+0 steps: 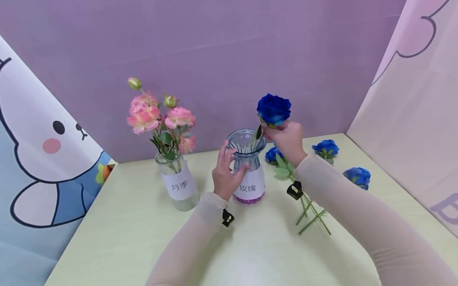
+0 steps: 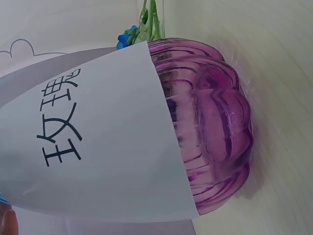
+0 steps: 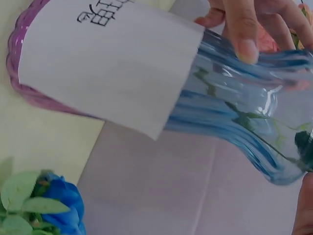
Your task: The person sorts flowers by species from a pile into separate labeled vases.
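A ribbed glass vase point(image 1: 247, 159), blue above and purple at its base point(image 2: 222, 117), stands upright with a white paper label point(image 2: 107, 132) round it. My left hand point(image 1: 227, 171) holds its neck from the left; the thumb point(image 3: 244, 46) lies against the glass in the right wrist view. With fingertips just below the bloom, my right hand point(image 1: 288, 139) pinches a blue rose point(image 1: 274, 109) beside the vase's rim. Part of its leafy stem point(image 3: 264, 139) shows through the glass inside. In the left wrist view, most of the left hand is out of sight.
Left of the vase, a clear labelled jar point(image 1: 179, 184) holds pink flowers point(image 1: 144, 113). Several blue roses point(image 1: 325, 148) lie on the pale table point(image 1: 118, 238) to the right, their green stems point(image 1: 315, 218) crossing toward me. A purple backdrop point(image 1: 214, 59) rises behind.
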The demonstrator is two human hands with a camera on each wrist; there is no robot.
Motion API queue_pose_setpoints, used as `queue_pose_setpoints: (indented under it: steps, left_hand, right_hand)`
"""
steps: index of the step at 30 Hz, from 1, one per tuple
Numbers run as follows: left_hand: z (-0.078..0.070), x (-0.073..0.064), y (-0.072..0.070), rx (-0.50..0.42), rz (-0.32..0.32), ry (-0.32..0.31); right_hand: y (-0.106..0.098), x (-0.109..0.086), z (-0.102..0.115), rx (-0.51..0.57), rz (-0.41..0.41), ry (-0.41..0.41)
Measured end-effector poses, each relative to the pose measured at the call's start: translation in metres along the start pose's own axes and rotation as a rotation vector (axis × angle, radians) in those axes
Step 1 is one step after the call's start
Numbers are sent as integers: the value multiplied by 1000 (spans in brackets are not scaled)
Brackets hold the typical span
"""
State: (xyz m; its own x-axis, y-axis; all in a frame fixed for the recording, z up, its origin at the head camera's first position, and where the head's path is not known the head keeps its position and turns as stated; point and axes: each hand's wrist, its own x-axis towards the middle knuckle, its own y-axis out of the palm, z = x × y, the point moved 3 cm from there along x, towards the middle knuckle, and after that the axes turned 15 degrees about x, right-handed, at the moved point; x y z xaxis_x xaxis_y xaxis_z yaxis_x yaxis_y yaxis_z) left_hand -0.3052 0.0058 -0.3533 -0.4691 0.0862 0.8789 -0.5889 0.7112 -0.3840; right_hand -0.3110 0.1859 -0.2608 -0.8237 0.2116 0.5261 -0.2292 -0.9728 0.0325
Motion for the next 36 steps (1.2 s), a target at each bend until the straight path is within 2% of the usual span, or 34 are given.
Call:
queue_pose_setpoints:
  steps: [9,17,22,26,28,30,34,36]
  left_hand:
    - [1,-2,-2,-32,-14,-4]
    - [2,0,0,-41,-8,3]
    - [2,0,1,-33,-12,16]
    - [3,-1,0,-33,-26,20]
    - [3,-1,0,-35,-29,20]
    - [3,-1,1,-43,-30,20]
    - [3,-1,1,-49,-27,18]
    - [2,-1,1,-48,-27,17]
  right_hand:
    - [4,-5,-8,180,28,131]
    - [9,-9,-11,247,-66,116]
    - [10,-13,-14,157,-119,29]
    - [14,-19,-13,47,-95,-70]
    - [16,-22,-13,-3,-78,-93]
    - [16,-24,-13,-43,-68,-78]
    - [15,-26,-17,-108,-43,67]
    - [15,-27,-17,-142,-16,109]
